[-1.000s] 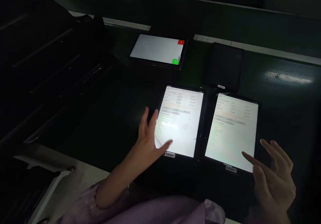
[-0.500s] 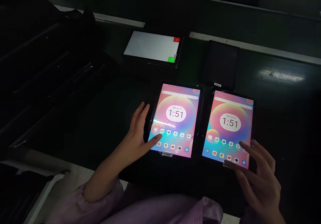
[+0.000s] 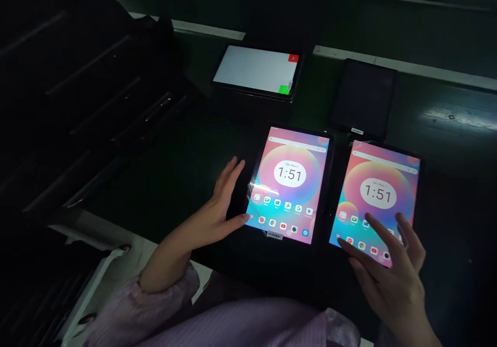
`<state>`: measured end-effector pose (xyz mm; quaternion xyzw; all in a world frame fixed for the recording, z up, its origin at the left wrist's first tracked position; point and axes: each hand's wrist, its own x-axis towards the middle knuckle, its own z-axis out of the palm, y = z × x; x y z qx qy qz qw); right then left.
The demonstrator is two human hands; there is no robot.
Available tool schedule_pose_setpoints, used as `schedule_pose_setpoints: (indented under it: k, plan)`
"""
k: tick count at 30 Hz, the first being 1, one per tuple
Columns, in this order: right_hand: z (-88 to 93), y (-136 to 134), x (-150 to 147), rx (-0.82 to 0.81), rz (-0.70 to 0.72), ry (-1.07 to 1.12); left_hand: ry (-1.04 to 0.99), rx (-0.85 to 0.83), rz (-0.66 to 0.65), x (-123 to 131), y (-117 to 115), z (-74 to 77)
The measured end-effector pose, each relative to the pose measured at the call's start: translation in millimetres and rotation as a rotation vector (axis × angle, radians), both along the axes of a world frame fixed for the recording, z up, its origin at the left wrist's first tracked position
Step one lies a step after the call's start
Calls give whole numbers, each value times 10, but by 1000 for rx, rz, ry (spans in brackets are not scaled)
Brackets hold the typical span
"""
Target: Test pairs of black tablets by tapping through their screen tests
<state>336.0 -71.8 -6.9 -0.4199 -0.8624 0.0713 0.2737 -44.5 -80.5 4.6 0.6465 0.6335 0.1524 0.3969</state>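
Observation:
Two lit tablets lie side by side on the dark table, both with a colourful home screen and a clock at 1:51. At the lower left corner of the left tablet [image 3: 290, 197] is my left hand [image 3: 217, 215], its thumb tip at the screen's edge and its fingers stretched out beside the frame. Over the lower part of the right tablet [image 3: 377, 178] my right hand [image 3: 396, 269] is spread, the index fingertip at the bottom left icon. Some of that tablet's icons are hidden behind the fingers. Neither hand grips anything.
Further back lies a tablet with a white screen [image 3: 256, 70] and red and green corner squares. A dark-screened tablet [image 3: 365, 96] lies right of it. Black ridged shapes [image 3: 112, 98] fill the left side. A pale strip [image 3: 419, 70] crosses the table behind.
The view has shifted, moving the tablets rightward in the picture. My right hand has moved left across its tablet. My left thumb has drawn back toward the edge. Both clock dates changed from Apr 29 to May 2.

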Motion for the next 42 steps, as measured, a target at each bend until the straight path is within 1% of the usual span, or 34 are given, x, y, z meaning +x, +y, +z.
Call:
schedule_pose_setpoints:
  k: [4,7,13,17,21,26,29,33,37,42]
  plan:
    - [44,-11,35,20,-65,71,-8,-53,-6,-2,8,-8]
    - [88,-6,41,52,-77,81,-1,-86,-2,-5,16,-8]
    - [102,24,59,70,-165,152,-48,-73,-7,-50,7,-34]
    - [101,49,46,83,-142,144,-42,-79,12,-33,20,-32]
    - [85,42,21,53,-122,120,-36,-99,25,-20,30,-26]
    - [57,45,14,53,-135,106,-23,-99,36,-19,21,-19]
    - [57,87,47,87,-186,109,-21,-110,51,-11,26,11]
    - [71,160,134,128,-300,89,-6,-115,64,-12,35,34]
    - [84,246,210,105,-420,94,8,-100,65,-37,17,-17]
    - [43,404,268,90,-502,80,32,-72,83,-56,-20,-97]
